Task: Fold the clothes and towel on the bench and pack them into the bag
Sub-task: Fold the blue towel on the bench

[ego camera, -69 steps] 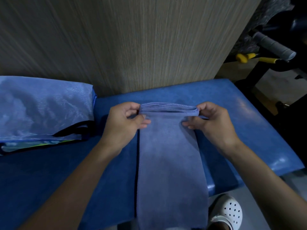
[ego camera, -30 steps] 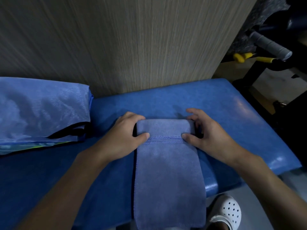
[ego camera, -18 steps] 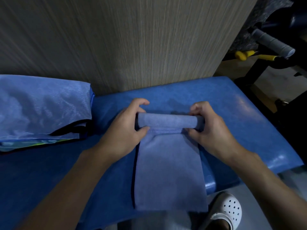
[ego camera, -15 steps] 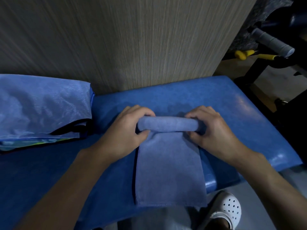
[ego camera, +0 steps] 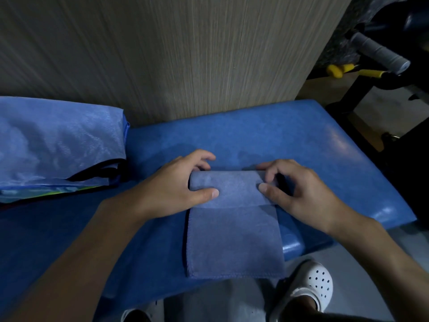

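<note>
Blue counter: my left grip and right grip clasp the towel roll's ends (axis left-right), tail lying near.

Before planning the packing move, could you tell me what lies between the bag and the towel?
In the head view, only bare blue bench and the left hand, which grips the towel's folded end.

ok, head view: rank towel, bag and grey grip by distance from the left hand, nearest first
1. towel: gripped by the left hand, mid bench.
2. bag: just to the hand's left, on the bench.
3. grey grip: far right, beyond the bench.
</note>
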The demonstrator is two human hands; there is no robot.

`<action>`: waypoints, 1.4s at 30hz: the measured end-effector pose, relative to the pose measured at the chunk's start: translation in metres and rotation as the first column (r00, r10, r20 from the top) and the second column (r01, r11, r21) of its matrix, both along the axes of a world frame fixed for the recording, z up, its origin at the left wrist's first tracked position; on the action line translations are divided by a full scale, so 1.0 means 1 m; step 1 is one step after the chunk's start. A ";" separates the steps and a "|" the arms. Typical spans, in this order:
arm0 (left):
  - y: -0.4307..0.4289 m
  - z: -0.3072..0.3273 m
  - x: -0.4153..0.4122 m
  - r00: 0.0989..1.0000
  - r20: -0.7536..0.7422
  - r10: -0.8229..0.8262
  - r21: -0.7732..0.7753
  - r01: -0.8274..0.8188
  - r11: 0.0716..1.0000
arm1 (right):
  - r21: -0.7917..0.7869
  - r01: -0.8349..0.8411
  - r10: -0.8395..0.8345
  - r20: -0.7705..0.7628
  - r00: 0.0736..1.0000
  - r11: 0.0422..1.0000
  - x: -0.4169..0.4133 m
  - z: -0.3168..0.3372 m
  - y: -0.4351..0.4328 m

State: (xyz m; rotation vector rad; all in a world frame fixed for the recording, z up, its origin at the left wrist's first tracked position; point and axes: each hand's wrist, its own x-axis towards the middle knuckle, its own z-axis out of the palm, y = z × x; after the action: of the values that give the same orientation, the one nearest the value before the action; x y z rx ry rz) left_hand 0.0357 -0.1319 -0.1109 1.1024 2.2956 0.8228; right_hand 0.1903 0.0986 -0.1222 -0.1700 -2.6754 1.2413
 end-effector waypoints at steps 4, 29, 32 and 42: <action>-0.001 0.003 -0.001 0.997 -0.056 -0.049 -0.119 0.042 0.992 | 0.120 -0.017 0.001 0.129 0.992 0.993 0.000 0.002 0.002; -0.002 0.014 0.016 0.988 0.120 -0.094 0.067 0.086 0.994 | 0.160 -0.076 0.048 0.167 0.985 0.984 0.008 0.011 -0.012; 0.000 0.013 0.018 0.990 0.103 -0.094 0.025 0.092 0.995 | 0.229 -0.111 0.064 0.203 0.977 0.967 0.007 0.016 -0.012; -0.003 0.033 0.031 0.964 0.225 -0.143 0.065 0.132 0.989 | -0.218 -0.031 0.033 0.008 0.999 0.975 0.009 0.020 -0.029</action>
State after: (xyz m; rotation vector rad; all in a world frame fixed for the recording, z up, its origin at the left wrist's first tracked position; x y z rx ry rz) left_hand 0.0664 -0.1346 -0.0779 1.1114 1.9954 0.9059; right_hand 0.1997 0.0700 -0.1025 -0.1652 -2.5553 1.5477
